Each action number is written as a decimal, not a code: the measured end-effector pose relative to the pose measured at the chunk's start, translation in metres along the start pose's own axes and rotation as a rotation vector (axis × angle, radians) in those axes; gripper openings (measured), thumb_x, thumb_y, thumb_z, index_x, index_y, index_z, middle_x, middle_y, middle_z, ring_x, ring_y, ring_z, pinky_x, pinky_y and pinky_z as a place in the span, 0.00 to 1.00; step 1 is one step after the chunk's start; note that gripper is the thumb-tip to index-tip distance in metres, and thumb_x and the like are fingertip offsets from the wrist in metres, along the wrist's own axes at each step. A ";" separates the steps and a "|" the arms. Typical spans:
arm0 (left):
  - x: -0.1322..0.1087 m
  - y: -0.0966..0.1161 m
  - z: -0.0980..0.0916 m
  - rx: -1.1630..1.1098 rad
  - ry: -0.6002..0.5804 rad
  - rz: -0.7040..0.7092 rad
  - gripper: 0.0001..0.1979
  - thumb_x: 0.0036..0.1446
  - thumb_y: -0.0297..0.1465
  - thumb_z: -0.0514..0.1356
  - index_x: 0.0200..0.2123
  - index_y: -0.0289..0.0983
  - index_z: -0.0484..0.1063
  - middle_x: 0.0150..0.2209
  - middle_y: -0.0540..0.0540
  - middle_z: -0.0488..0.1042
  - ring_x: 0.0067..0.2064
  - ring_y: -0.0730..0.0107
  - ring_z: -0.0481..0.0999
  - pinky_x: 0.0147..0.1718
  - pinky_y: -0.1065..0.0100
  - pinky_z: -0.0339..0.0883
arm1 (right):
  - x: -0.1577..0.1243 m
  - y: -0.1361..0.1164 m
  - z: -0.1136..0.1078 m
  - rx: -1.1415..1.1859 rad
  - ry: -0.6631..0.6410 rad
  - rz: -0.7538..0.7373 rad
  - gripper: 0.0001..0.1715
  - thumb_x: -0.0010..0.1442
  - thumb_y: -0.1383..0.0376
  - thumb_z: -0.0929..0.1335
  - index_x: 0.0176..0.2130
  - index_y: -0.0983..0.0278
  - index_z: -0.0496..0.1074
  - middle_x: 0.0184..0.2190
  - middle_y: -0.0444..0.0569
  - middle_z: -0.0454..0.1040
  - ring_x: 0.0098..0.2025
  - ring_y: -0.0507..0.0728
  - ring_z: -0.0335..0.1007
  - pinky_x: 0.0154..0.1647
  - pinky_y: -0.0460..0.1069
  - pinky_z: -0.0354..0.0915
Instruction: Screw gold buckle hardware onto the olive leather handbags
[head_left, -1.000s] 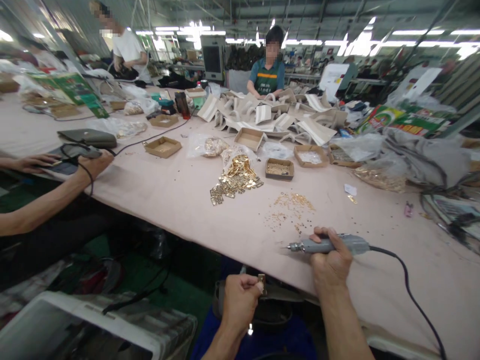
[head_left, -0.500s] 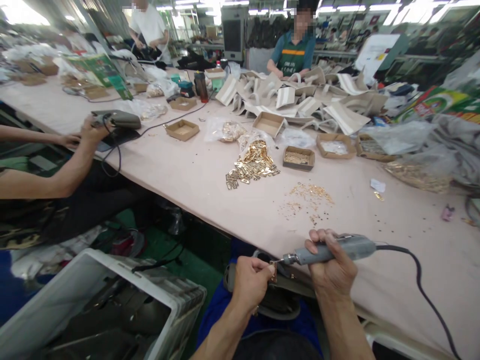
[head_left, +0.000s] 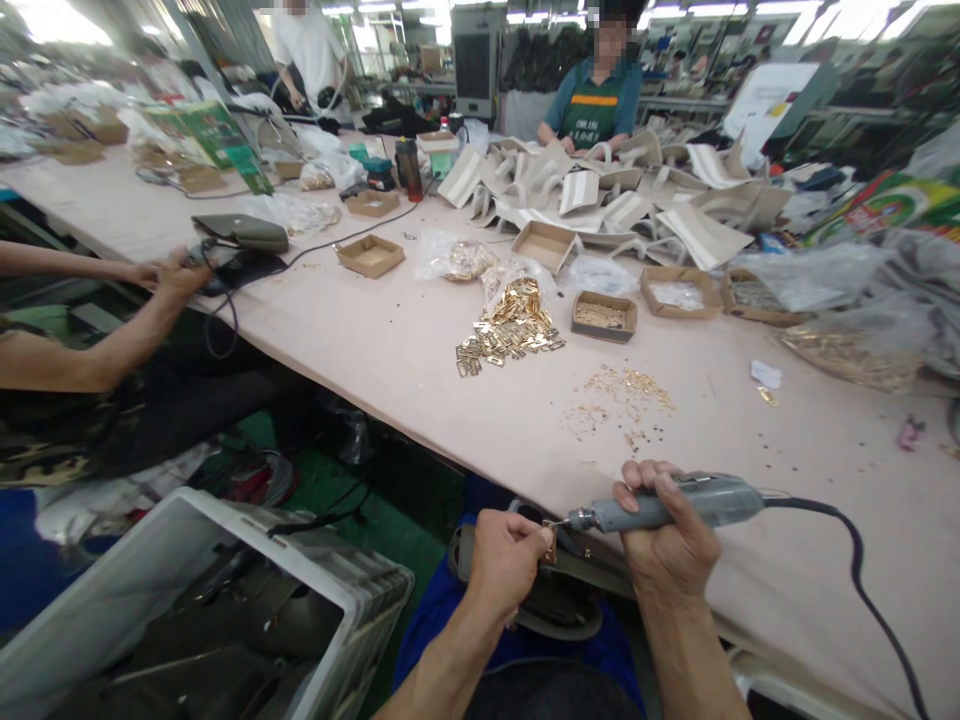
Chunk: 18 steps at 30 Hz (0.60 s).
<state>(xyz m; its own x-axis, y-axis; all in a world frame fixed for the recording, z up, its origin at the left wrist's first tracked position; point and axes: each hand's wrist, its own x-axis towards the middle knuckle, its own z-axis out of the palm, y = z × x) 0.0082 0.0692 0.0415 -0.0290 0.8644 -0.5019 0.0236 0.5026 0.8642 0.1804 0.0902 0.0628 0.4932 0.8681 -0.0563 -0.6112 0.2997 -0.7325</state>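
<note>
My right hand (head_left: 670,520) is wrapped round a grey electric screwdriver (head_left: 686,500), held nearly level with its bit pointing left. The bit's tip meets a small gold metal plate (head_left: 550,543), which my left hand (head_left: 510,555) pinches between thumb and fingers. Beneath it an olive-grey bag (head_left: 562,610) lies in my lap against the table's edge; the plate sits at the bag's upper side. My left fingers hide part of the plate, and I cannot make out a screw at the tip.
Gold metal frames (head_left: 510,335) spill from a plastic bag on the table (head_left: 420,380). Small gold screws (head_left: 630,390) lie scattered nearer me. Cardboard boxes (head_left: 604,318) and grey bag pieces (head_left: 577,190) stand behind. A white crate (head_left: 352,590) is at my left. A co-worker's hands (head_left: 176,272) hold another bag.
My hands, the screwdriver and the plate keep almost the same place. The view has shifted slightly. At left, the co-worker's hands have moved lower on their bag.
</note>
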 end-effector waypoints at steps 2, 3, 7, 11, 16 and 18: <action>0.000 0.000 0.000 0.002 -0.001 0.000 0.08 0.43 0.31 0.64 0.18 0.33 0.79 0.15 0.48 0.71 0.18 0.74 0.61 0.20 0.70 0.51 | -0.001 0.001 -0.001 -0.004 0.000 -0.004 0.12 0.51 0.66 0.78 0.33 0.64 0.73 0.31 0.44 0.65 0.35 0.52 0.66 0.24 0.42 0.62; 0.000 -0.001 0.000 0.004 -0.004 0.000 0.08 0.43 0.31 0.64 0.18 0.33 0.79 0.16 0.47 0.72 0.18 0.74 0.61 0.20 0.70 0.51 | -0.001 0.001 -0.001 -0.005 -0.001 -0.007 0.12 0.51 0.66 0.78 0.33 0.64 0.73 0.31 0.43 0.65 0.35 0.52 0.66 0.24 0.42 0.62; 0.000 -0.001 0.000 0.000 -0.002 -0.005 0.08 0.43 0.31 0.65 0.18 0.33 0.79 0.15 0.48 0.71 0.18 0.74 0.61 0.20 0.71 0.51 | -0.002 0.001 0.000 0.000 -0.007 -0.009 0.12 0.51 0.67 0.78 0.33 0.64 0.73 0.31 0.43 0.65 0.35 0.53 0.66 0.24 0.43 0.62; -0.001 0.001 -0.001 0.028 -0.004 0.006 0.08 0.43 0.30 0.64 0.17 0.33 0.79 0.16 0.46 0.74 0.19 0.71 0.66 0.21 0.70 0.53 | -0.004 -0.001 0.003 -0.012 -0.002 -0.002 0.12 0.50 0.67 0.78 0.32 0.64 0.73 0.30 0.43 0.65 0.35 0.52 0.66 0.24 0.42 0.62; -0.002 0.002 -0.002 0.057 0.005 0.030 0.08 0.43 0.28 0.63 0.16 0.34 0.79 0.17 0.44 0.77 0.21 0.67 0.71 0.23 0.69 0.56 | -0.006 -0.003 0.007 -0.021 0.006 -0.010 0.11 0.50 0.66 0.78 0.32 0.64 0.74 0.30 0.43 0.65 0.35 0.53 0.66 0.23 0.43 0.62; -0.002 0.001 -0.002 0.058 0.003 0.035 0.09 0.44 0.28 0.63 0.16 0.34 0.79 0.17 0.44 0.77 0.21 0.66 0.71 0.23 0.68 0.56 | -0.007 -0.004 0.008 -0.018 0.004 -0.015 0.11 0.50 0.67 0.78 0.32 0.64 0.74 0.30 0.43 0.65 0.35 0.53 0.66 0.23 0.43 0.62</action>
<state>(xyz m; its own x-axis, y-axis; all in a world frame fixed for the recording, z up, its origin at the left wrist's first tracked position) 0.0061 0.0679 0.0434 -0.0306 0.8817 -0.4709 0.0829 0.4717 0.8778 0.1745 0.0863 0.0711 0.5050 0.8618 -0.0477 -0.5925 0.3059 -0.7453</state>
